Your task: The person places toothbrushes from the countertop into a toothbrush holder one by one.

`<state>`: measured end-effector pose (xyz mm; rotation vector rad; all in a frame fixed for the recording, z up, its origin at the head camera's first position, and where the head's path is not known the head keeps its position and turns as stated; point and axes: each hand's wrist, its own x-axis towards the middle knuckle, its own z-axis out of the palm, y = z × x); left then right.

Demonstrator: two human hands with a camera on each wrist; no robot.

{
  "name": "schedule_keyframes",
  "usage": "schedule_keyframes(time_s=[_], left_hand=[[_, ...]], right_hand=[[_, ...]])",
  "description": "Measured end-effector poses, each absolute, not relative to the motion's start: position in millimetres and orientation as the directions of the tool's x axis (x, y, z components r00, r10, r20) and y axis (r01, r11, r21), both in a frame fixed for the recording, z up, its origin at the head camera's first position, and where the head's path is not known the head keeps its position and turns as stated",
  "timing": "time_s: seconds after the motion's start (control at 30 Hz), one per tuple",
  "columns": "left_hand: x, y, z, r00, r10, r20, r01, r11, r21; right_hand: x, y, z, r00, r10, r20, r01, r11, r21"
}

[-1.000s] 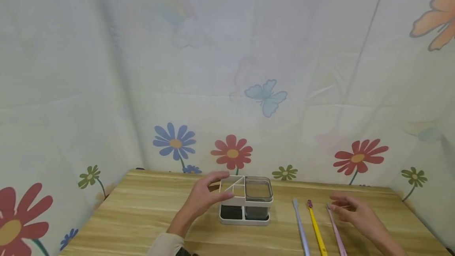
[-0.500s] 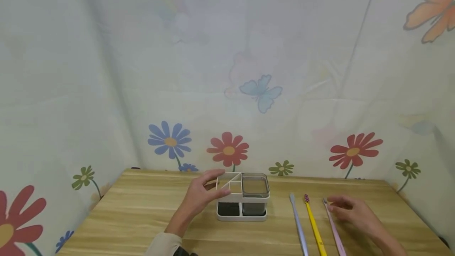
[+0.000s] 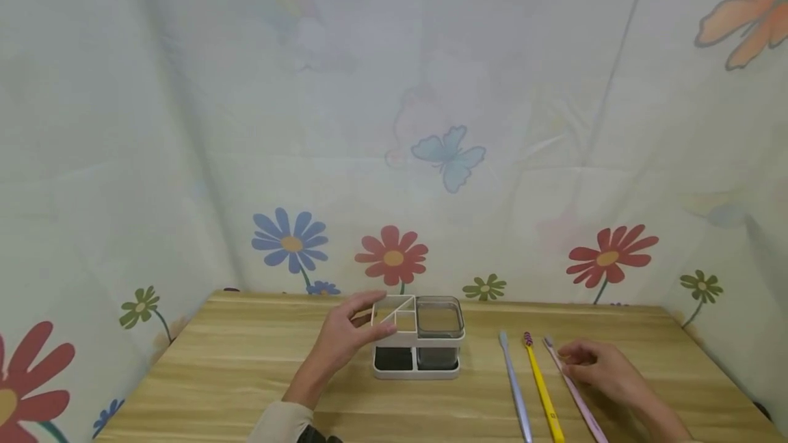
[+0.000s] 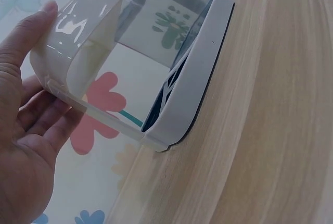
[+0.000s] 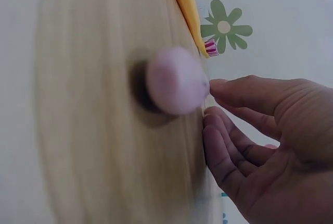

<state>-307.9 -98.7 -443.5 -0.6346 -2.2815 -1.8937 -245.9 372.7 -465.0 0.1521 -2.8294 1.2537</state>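
Note:
A white toothbrush holder [image 3: 425, 343] with a divided top and a clear grey cup [image 3: 440, 320] stands on the table. My left hand [image 3: 341, 333] grips its upper left side, thumb in front and fingers behind; the left wrist view shows the hand [image 4: 31, 130] around the upper section. To the right, my right hand [image 3: 606, 368] pinches a pink toothbrush [image 3: 579, 398] just below its head. In the right wrist view the brush's rounded handle end [image 5: 177, 81] hides part of the contact with the fingertips [image 5: 218, 87].
Left of the pink brush lie a yellow toothbrush [image 3: 544, 395] with purple-striped bristles and a pale blue toothbrush [image 3: 516, 392]. All are on a wood-grain table [image 3: 246, 361]. Behind it hangs a white cloth [image 3: 345, 122] printed with flowers and butterflies.
My right hand has closed in on the pink toothbrush, whose head has swung left, so it slants more. The left hand stays on the holder. The head view has shifted slightly.

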Motion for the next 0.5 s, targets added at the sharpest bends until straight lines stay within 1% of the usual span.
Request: schedule_keyframes(time_s=[0.17, 0.4, 0.5], left_hand=[[-308.3, -98.9, -443.9, -0.906, 0.246, 0.344, 0.382, 0.131, 0.915], [-309.7, -98.8, -443.1, -0.905, 0.249, 0.344, 0.382, 0.125, 0.916], [-310.0, -98.8, -443.3, -0.904, 0.251, 0.347, 0.386, 0.124, 0.914]], right_hand=[[-246.1, 368.3, -462.3, -0.995, -0.069, 0.074, -0.101, 0.712, -0.695], [-246.3, 362.9, -463.6, -0.998, 0.003, 0.067, -0.043, 0.736, -0.675], [-246.2, 362.1, -465.0, -0.997, 0.017, 0.081, -0.04, 0.757, -0.652]])
